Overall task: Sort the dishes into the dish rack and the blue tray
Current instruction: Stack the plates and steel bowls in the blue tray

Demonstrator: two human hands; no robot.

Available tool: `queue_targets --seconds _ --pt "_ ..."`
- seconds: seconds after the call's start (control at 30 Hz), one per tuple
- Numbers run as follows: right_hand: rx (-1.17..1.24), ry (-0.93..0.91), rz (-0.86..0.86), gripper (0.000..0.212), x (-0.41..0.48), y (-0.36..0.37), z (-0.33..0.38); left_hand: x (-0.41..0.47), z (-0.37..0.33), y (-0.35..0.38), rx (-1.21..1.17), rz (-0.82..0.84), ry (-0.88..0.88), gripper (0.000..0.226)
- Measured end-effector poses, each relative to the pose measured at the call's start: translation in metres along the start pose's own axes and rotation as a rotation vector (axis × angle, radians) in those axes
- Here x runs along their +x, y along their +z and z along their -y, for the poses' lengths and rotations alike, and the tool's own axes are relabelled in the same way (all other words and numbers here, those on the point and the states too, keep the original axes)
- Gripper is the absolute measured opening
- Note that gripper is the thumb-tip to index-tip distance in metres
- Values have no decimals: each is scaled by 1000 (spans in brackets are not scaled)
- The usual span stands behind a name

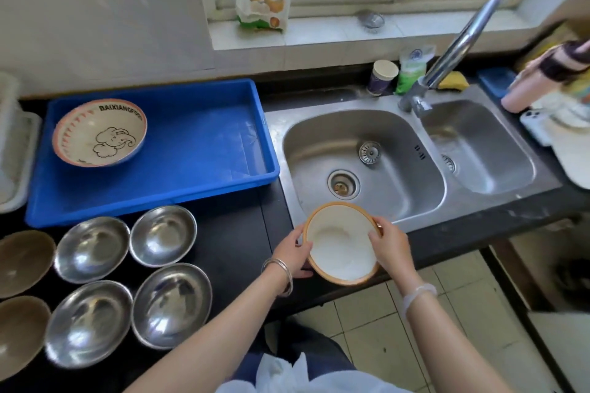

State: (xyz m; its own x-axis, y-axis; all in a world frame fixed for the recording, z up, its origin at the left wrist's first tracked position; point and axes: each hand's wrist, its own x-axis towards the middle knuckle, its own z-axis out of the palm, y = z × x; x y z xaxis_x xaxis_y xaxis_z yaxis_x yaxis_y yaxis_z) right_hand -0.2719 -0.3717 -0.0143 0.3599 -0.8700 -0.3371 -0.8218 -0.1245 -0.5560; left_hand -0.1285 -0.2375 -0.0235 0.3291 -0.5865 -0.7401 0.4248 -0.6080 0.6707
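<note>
Both hands on the orange-rimmed bowl

Your left hand and right hand clasp its opposite rims, holding it at the sink's front edge, right of the blue tray with its printed bowl.

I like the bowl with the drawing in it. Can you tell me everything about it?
The bowl is round and cream-coloured, probably ceramic or plastic. Its rim is pinkish with small red marks running round the inside. Inside there is a line drawing of a cartoon elephant and the letters BAIXIANGFOOD near the top. It looks empty and sits slightly tilted in the back left part of the blue tray. No hand touches it.
</note>
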Motion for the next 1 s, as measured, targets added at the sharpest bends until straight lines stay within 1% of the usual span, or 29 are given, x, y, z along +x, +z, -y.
queue_targets --seconds 0.07,0.2,0.3,0.4,0.5,0.63,0.8,0.87,1.0 --pt "15 -6 0 31 0 -1 0 0 -3 -1 -43 -20 12 47" --pt "69 -45 29 33 0 -4 21 -1 -13 -23 -34 -78 78 35" --pt "118 -88 40 33 2 0 53 -8 -27 -57 -79 -150 111 22" --pt "247 -117 59 30 6 10 95 -18 -44 -97 -154 -230 153 11" --pt "384 -158 107 25 10 26 143 -29 -57 -136 -277 -273 196 14" --pt "443 -194 202 24 16 56 208 -40 -64 -190 -449 -388 288 18" --pt "440 -267 259 17 21 106 292 -44 -68 -256 -596 -590 362 17" --pt "439 -300 285 15 23 127 322 -40 -70 -284 -643 -631 392 20" --pt "390 -367 325 11 29 168 373 -27 -76 -339 -651 -736 407 26"
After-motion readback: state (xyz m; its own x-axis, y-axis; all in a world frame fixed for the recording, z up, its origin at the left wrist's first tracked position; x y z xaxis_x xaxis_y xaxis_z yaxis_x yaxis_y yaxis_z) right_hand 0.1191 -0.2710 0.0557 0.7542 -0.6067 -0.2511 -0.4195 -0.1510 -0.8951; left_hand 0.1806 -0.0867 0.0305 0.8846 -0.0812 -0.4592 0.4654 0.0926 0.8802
